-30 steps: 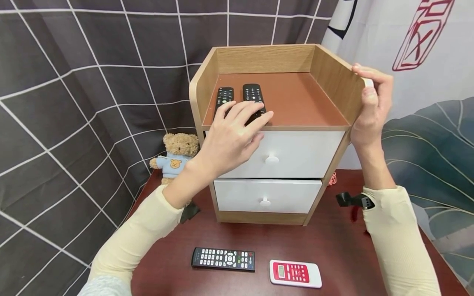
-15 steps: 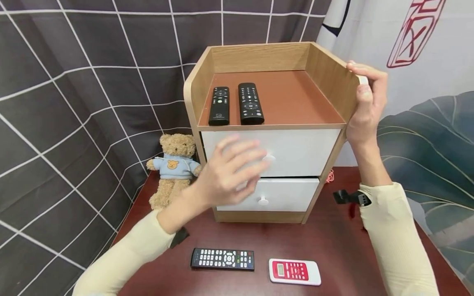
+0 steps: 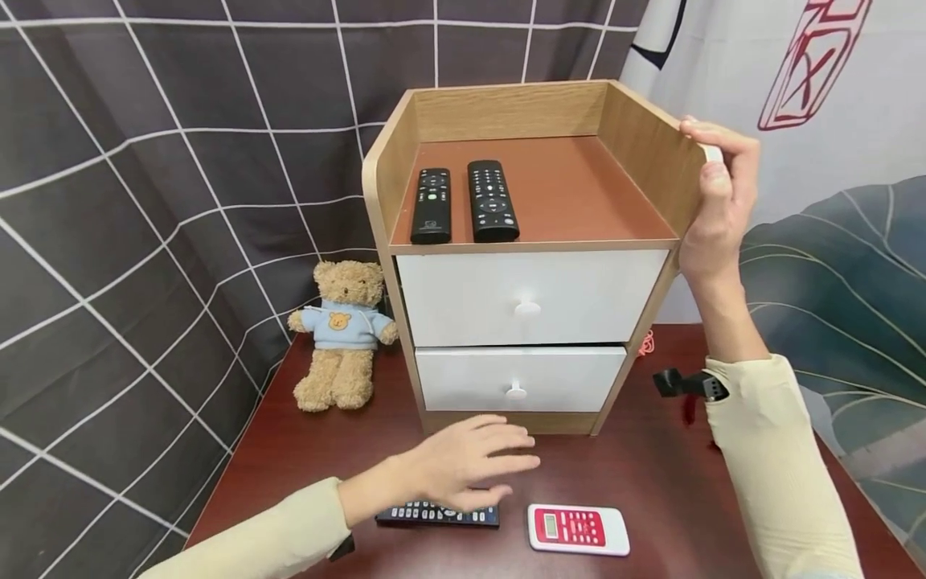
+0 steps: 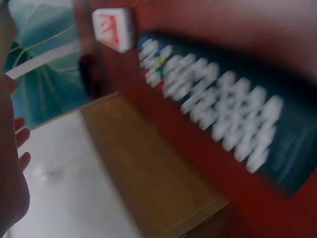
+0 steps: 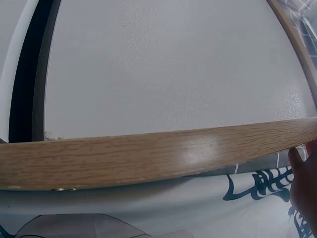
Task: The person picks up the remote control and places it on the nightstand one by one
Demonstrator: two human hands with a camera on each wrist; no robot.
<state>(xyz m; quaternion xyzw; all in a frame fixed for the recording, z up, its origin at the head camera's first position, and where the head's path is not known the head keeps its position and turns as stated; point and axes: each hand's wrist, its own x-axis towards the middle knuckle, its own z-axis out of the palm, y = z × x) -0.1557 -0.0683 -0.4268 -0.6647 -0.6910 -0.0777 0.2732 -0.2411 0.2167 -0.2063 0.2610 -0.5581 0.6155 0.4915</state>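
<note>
My left hand [image 3: 463, 464], fingers spread and holding nothing, hovers over the black remote control [image 3: 437, 515] with white buttons and covers part of it. In the left wrist view this remote [image 4: 208, 94] is blurred and apart from the fingers. My right hand [image 3: 723, 193] grips the upper right side panel of a small wooden cabinet [image 3: 651, 161] with two white drawers. On the cabinet's brown top, two black remotes, a left one [image 3: 432, 205] and a right one [image 3: 493, 201], lie side by side. Right of my left hand lies a white and red remote [image 3: 577, 529].
A teddy bear [image 3: 343, 334] in a blue top sits left of the cabinet on the dark red table [image 3: 673, 498]. The upper drawer [image 3: 535, 297] and lower drawer [image 3: 521, 378] have white knobs. A checked dark curtain [image 3: 145, 241] hangs behind and left.
My left hand has left the right black remote on the cabinet top and come down to the remote on the table. My right hand has stayed on the cabinet's side.
</note>
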